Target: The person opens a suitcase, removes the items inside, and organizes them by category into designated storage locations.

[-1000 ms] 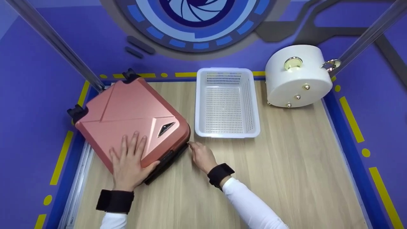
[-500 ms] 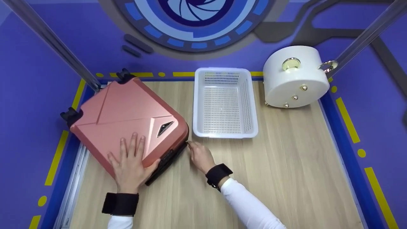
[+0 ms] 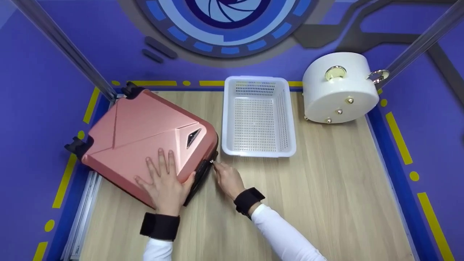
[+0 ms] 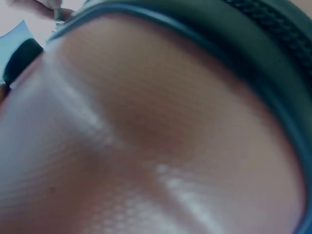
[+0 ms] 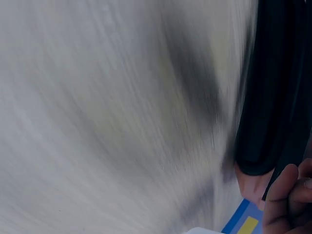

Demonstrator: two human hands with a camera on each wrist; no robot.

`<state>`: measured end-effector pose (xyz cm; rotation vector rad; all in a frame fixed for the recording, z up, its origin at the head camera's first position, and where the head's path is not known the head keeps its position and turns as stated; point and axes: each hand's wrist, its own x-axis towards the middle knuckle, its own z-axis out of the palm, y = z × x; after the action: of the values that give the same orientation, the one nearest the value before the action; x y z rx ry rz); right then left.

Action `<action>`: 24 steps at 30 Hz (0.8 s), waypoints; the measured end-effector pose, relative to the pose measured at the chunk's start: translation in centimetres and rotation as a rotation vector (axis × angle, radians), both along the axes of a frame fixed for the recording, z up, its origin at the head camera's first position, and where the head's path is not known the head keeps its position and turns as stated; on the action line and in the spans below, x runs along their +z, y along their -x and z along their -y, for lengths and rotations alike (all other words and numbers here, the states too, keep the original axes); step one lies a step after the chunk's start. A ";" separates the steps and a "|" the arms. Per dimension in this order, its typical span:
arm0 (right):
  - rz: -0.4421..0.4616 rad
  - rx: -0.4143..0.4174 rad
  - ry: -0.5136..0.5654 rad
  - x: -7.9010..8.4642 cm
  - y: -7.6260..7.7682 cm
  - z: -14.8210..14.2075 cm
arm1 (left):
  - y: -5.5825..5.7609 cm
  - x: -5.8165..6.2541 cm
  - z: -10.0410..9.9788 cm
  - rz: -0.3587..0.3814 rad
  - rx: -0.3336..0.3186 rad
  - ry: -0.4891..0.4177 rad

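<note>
A pink hard-shell suitcase point(image 3: 141, 136) lies flat at the left, its black wheels point(image 3: 75, 146) toward the left wall. My left hand point(image 3: 166, 188) rests on the shell near the handle side, fingers spread and straight. At the corner nearest the basket, my right hand point(image 3: 229, 180) pinches a small metal zipper pull point(image 3: 212, 161) on the case's edge. A black carry handle point(image 3: 201, 170) runs along that side, between the two hands. In the left wrist view the shell point(image 4: 146, 126) and black zipper band fill the picture. Curled fingers point(image 5: 280, 202) show low in the right wrist view.
A white perforated plastic basket point(image 3: 223, 119) stands just right of the suitcase. Farther right is a white rounded bag point(image 3: 340, 105) with gold studs and rings. Purple walls point(image 3: 40, 119) enclose the wood-grain table point(image 3: 326, 188) at the back and sides.
The suitcase has turned counterclockwise, its wheels swinging left and down and its handle end right. My left hand has moved right with it. My right hand stays nearly in place, pinching the zipper pull.
</note>
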<state>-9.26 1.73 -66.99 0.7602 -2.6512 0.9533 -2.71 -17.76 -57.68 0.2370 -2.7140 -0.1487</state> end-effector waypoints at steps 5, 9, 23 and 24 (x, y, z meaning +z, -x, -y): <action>0.001 0.021 0.002 -0.1 -0.2 0.2 | 1.1 0.3 -1.8 0.067 0.072 0.000; 0.010 0.036 0.016 -0.2 -0.4 0.4 | 2.3 0.7 -3.0 0.140 0.121 -0.008; 0.036 0.073 0.005 -0.4 -0.7 0.3 | 3.3 1.2 -3.3 0.195 0.055 -0.011; 0.031 0.077 0.006 -0.5 -0.6 0.2 | 3.0 1.3 -3.0 0.217 0.025 -0.024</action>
<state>-8.62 1.50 -67.51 0.8581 -2.6617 1.0006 -5.75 -14.76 -56.39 0.3098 -2.9242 -0.1560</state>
